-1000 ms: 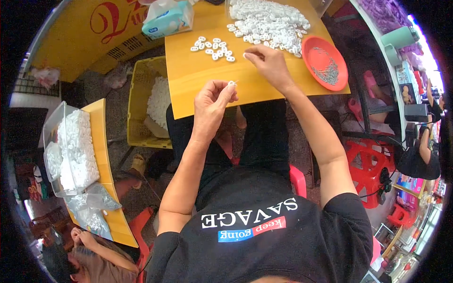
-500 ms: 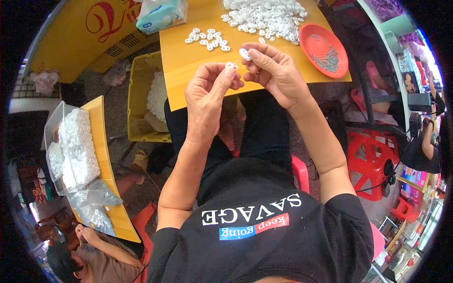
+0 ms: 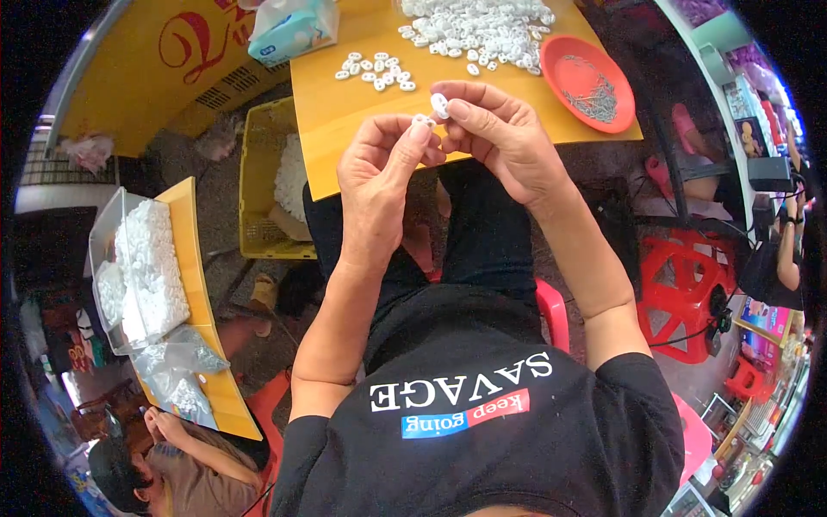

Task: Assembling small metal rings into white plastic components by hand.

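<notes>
Over the near edge of the yellow table (image 3: 345, 164), my two hands meet almost fingertip to fingertip. My left hand (image 3: 388, 159) pinches a small white plastic piece (image 3: 422, 120) between thumb and forefinger. Between thumb and forefinger of my right hand (image 3: 500, 129) is a white oval plastic piece with holes (image 3: 440, 106), tilted up. Whether the two pieces touch is too small to tell. Beyond my hands lie a small group of similar white oval pieces (image 3: 379, 69) and a large heap of them (image 3: 482, 30). To the right, a red plate (image 3: 624, 108) holds thin metal pins (image 3: 594, 99).
A tissue pack (image 3: 295, 33) stands at the table's far left. Below is a yellow crate (image 3: 250, 198) with white pieces. Further left, a clear bin (image 3: 108, 258) of white parts and plastic bags stand on another table, where another person (image 3: 185, 457) sits. Red stools (image 3: 680, 302) are at right.
My right hand has brought its oval piece slightly left and down, nearer the piece in my left hand, and tilted it more upright. The left hand keeps its pinch.
</notes>
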{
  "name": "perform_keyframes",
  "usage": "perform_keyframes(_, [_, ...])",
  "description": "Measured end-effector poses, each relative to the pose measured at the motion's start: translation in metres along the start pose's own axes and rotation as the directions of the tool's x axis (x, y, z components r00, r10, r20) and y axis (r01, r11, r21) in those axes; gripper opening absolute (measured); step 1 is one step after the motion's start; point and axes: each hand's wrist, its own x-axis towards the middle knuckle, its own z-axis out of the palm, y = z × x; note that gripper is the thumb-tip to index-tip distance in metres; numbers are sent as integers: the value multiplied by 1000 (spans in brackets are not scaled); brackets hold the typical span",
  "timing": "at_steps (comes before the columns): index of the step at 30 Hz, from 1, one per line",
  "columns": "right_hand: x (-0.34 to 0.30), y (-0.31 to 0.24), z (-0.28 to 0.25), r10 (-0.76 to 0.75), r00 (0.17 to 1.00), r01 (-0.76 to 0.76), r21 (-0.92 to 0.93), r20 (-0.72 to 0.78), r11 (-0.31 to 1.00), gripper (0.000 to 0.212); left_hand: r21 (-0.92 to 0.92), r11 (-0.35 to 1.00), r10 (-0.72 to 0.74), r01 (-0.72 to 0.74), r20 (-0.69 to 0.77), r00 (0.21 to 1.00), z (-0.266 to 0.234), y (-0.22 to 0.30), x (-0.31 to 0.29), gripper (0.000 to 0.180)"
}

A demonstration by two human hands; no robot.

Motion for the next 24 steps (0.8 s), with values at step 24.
perform_keyframes(24, [-3,4,3,-329,944,255,-572,-28,780,22,107,993,-36,40,-39,999,-4,-7,3,16])
